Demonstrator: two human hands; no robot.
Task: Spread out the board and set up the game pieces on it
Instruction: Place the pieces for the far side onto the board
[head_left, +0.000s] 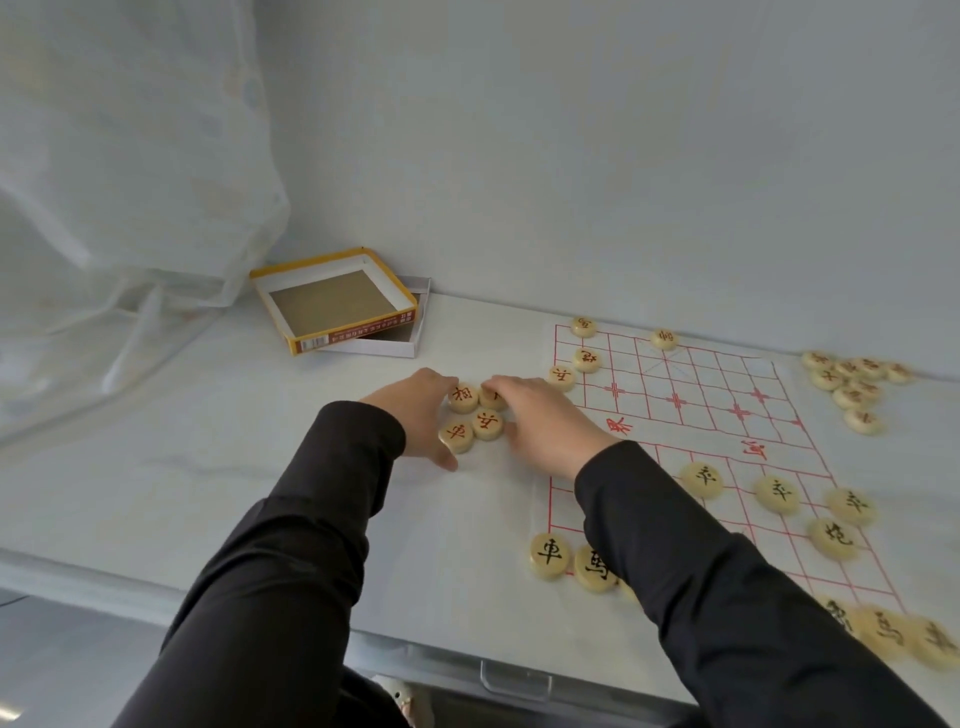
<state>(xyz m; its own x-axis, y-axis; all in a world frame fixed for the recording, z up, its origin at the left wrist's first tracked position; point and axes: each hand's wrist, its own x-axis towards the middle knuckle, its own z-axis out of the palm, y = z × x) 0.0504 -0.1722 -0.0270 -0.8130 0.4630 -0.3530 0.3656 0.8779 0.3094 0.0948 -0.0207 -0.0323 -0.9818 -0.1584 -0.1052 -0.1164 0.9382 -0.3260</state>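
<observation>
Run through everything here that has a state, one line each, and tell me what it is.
board: spread flat, partly set.
box: open, nothing visible inside.
four pieces: face up, off the board, between the hands.
left hand: cupped against them, grip unclear.
right hand: curled over one, grip unclear.
pile: unsorted, right of the board.
</observation>
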